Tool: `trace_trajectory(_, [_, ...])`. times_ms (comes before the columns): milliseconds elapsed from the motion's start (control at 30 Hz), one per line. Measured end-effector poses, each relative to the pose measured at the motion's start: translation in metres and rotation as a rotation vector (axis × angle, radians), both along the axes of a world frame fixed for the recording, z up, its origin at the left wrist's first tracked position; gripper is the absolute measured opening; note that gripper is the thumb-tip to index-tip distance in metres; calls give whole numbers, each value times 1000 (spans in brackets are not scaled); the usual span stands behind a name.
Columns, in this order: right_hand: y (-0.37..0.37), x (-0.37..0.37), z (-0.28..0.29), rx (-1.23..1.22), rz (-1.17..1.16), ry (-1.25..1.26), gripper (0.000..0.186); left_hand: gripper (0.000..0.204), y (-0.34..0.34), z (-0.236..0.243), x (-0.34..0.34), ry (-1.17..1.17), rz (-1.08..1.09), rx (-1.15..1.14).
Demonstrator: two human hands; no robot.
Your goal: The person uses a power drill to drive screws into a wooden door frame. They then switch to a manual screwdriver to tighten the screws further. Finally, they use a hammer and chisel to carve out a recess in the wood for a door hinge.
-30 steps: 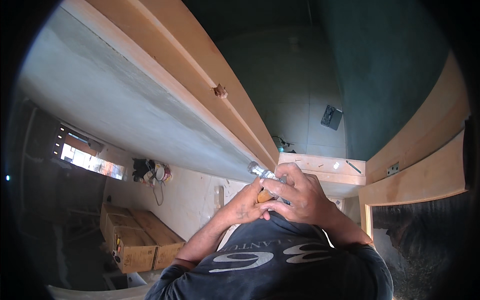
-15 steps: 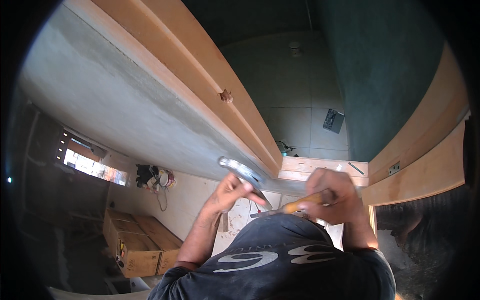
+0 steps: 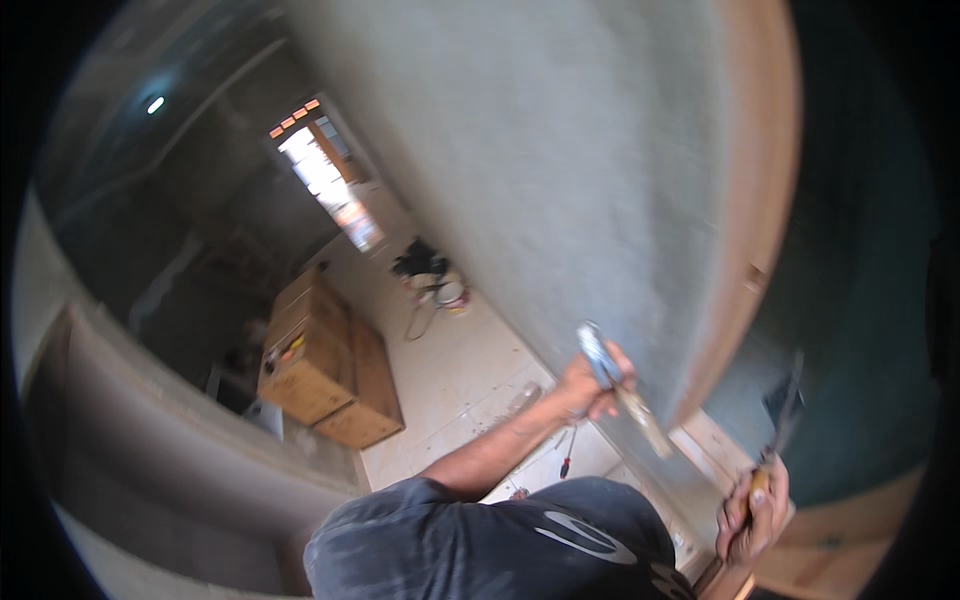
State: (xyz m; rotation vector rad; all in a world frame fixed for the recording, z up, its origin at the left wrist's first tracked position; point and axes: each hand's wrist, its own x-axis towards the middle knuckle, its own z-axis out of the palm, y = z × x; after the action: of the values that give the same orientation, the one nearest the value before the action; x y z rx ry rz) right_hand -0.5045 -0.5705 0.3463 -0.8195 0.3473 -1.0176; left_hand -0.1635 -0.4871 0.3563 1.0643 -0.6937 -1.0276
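My left hand is closed around a long object with a shiny metal end and a paler strip pointing down to the right. Motion blur hides its exact kind. Off to the right, my right hand grips the yellow-brown handle of a chisel, its blade pointing upward. The two hands are well apart. Beyond them stands a wooden door frame with a small notch cut in its face.
A grey plastered wall rises ahead. On the tiled floor lies a screwdriver. Cardboard boxes stand at the left, with a bucket and dark items farther off. A dark flat object lies beyond the frame.
My view has swung left, bringing the boxes and wall toward the middle. The hands have moved apart, and the chisel has turned from lying sideways to pointing up.
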Motion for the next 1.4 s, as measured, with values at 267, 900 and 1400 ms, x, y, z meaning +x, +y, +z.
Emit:
trace_trajectory(267, [-20, 9, 12, -346, -118, 223, 53, 43, 12, -46, -11, -426, 61, 95])
trace_trajectory(900, [-50, 59, 60, -709, -242, 386, 46, 20, 56, -96, -55, -382, 96, 312])
trace_trajectory(1400, [-26, 35, 117, -381, -116, 600, 41, 12, 156, -118, -11, -413, -60, 339])
